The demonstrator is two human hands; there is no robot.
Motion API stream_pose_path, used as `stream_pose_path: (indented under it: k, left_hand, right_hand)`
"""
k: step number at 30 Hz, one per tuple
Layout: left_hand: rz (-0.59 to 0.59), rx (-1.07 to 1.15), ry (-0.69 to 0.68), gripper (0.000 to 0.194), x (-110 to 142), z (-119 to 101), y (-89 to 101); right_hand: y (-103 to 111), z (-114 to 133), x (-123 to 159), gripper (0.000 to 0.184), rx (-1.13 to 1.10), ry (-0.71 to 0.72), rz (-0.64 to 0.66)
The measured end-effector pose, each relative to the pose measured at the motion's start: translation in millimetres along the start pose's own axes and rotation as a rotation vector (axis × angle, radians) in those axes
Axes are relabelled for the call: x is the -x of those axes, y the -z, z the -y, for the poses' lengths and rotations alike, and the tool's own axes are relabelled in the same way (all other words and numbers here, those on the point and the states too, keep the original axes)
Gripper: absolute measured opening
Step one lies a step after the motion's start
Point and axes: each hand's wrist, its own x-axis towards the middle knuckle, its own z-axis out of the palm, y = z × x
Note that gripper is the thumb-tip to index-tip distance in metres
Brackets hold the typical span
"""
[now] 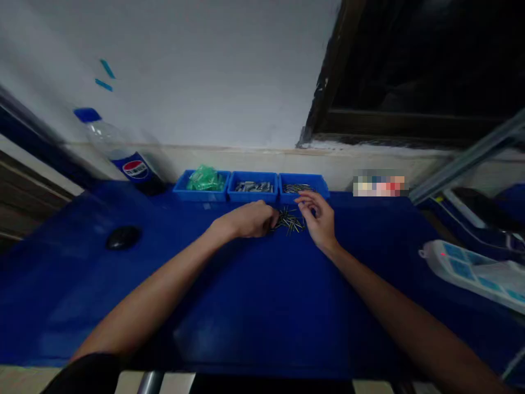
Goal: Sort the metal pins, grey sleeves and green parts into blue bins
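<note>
Pile of thin metal pins (291, 221) lies loose on the blue desk (262, 306), in front of the right bin (303, 178), which is at the end of a row of 3 blue bins. Left hand (255, 219): fingers curled in at the pile's left edge; cannot tell if a pin is gripped. Right hand (320, 218): partly open, fingers loosely bent, beside the pile's right edge; cannot tell if the fingertips have hold of anything. Right bin contains similar thin pieces; middle bin (250, 196), short silvery pieces; left bin (200, 196), a green plastic bag (204, 179). Far left: bottle (127, 160) with blue cap, black mouse (123, 238) nearer. Far right: white power strip (471, 276), red light lit.
</note>
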Motion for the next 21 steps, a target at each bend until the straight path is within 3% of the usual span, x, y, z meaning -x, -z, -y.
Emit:
stream_pose_path:
  k: [4, 9, 16, 21]
  left_hand:
    - [-0.038, 0.040, -0.040, 0.029, 1, 1, 1.8]
    - [-0.391, 0.124, -0.203, 0.016, -6, 7, -2.6]
    - [-0.826, 0.237, -0.254, 0.014, -20, 16, -38.6]
    - [-0.938, 0.154, -0.266, 0.013, -18, 24, -59.0]
  right_hand:
    - [-1, 2, 1, 0.018, -0.034, -0.051, 0.029]
    - [-1, 3, -1, 0.017, -0.068, -0.124, 0.073]
    - [-4, -2, -3, 0.024, -0.058, -0.122, 0.198]
    - [-4, -2, -3, 0.025, -0.017, -0.086, 0.269]
